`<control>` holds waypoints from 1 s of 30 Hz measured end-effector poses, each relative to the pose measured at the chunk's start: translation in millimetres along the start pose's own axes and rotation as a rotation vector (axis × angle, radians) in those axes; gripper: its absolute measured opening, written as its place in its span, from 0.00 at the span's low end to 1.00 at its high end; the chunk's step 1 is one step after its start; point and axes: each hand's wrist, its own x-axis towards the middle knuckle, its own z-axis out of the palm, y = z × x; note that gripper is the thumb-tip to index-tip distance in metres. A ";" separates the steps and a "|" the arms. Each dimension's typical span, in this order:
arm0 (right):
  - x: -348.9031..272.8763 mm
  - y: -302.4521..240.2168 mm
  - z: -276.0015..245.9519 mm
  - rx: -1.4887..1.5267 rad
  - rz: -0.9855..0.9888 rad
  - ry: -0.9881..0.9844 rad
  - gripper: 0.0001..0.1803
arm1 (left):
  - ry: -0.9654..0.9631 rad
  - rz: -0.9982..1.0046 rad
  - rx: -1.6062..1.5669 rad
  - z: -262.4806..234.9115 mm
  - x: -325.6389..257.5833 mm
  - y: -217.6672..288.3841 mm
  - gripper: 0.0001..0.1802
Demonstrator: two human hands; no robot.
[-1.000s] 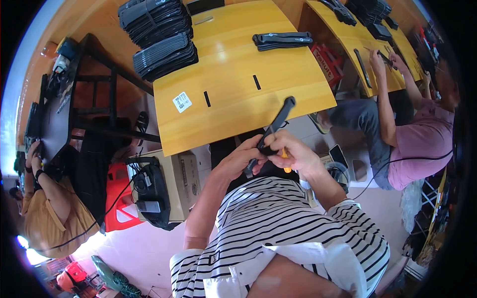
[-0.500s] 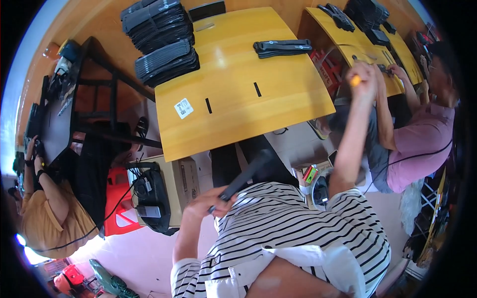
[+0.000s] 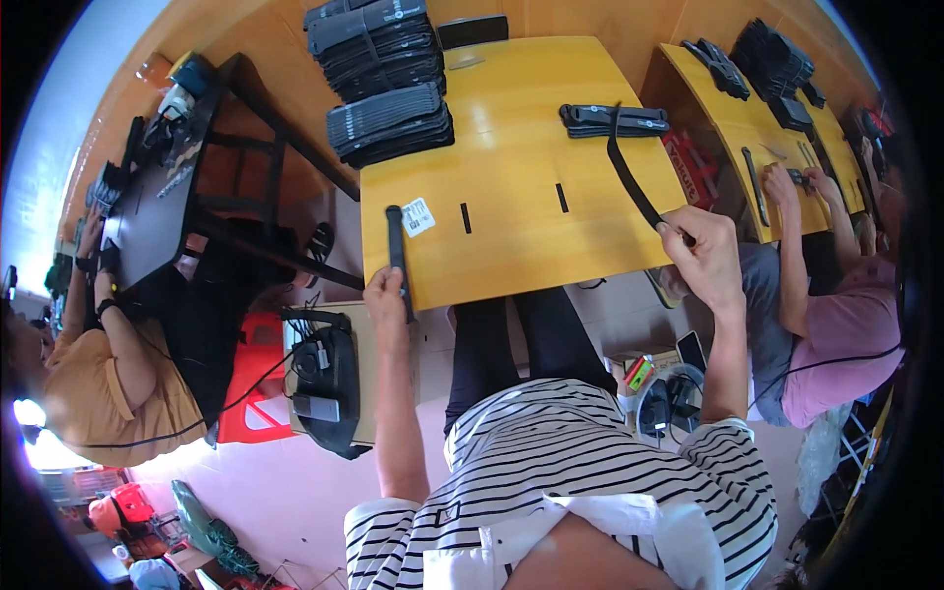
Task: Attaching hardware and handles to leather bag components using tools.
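My left hand (image 3: 389, 291) is closed on a flat, stiff black strap (image 3: 396, 236), which points away from me along the left side of the yellow table (image 3: 511, 236), beside a white label (image 3: 418, 217). My right hand (image 3: 704, 258) is closed round the end of a longer, bent black strap (image 3: 630, 177). That strap arches over the table's right side, and its far tip crosses a bundle of black straps (image 3: 590, 120). Two short black marks (image 3: 467, 217) show on the tabletop between my hands.
Tall stacks of black strips (image 3: 388, 123) stand at the table's back left. To the right, a co-worker in pink (image 3: 846, 315) works at another yellow table. Someone in orange (image 3: 128, 393) sits at a dark table. A bin (image 3: 669, 403) and a black bag (image 3: 329, 393) flank my legs.
My left hand has moved from my lap to the table's left edge with its strap. My right hand, earlier far right with something orange, is back by the table holding a long strap.
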 end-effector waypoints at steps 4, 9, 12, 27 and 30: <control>1.6 15.1 15.4 -0.026 -0.090 0.234 0.05 | 0.195 0.213 0.562 31.1 -10.1 9.3 0.14; -7.7 20.9 30.6 -0.011 -0.097 0.303 0.09 | 0.419 0.523 0.645 43.0 -32.4 30.5 0.15; -14.8 6.5 47.4 0.074 -0.245 0.205 0.11 | -0.212 0.200 0.265 51.0 -57.6 43.3 0.15; -37.8 15.1 115.0 1.071 0.623 -0.142 0.10 | -0.431 -0.147 -0.595 112.6 -81.5 42.5 0.14; -39.3 29.2 130.9 0.988 0.701 -0.225 0.09 | -0.444 -0.161 -0.599 115.5 -85.6 42.4 0.13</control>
